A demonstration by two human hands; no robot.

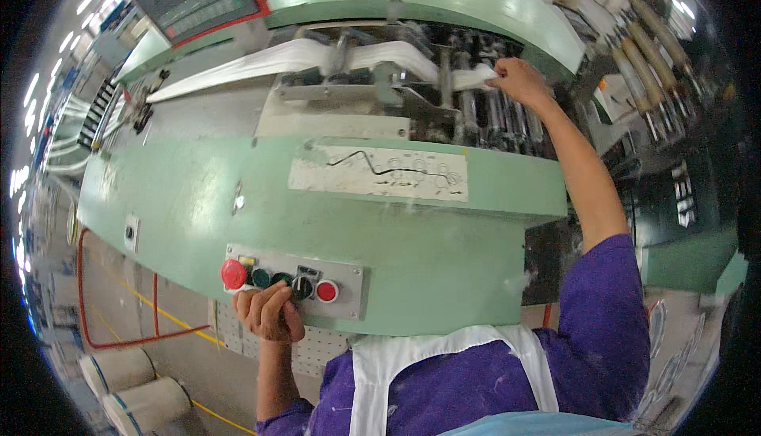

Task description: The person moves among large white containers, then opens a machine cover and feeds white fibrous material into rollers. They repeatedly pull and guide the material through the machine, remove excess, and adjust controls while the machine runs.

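At the upper right my right hand [523, 82] reaches over the machine, its fingers closed on the end of a white fibre strip [474, 78]. The same soft white fibre [246, 64] runs in from the left as a wide band and passes under the metal guides and rollers [341, 59]. My left hand [269, 311] is at a grey control panel [349, 289], fingers curled together, a fingertip against a dark green button [281, 279]. Beside it sit a red mushroom button [234, 274], a black rotary switch [302, 288] and a red push button [326, 291].
A pale green machine body [444, 269] fills the middle, with a threading diagram [379, 173] on it. A dark screen console [194, 4] stands at upper left. Below left are a red rail [119, 345] and white cylinders [151, 404]. Long rollers [646, 63] hang at upper right.
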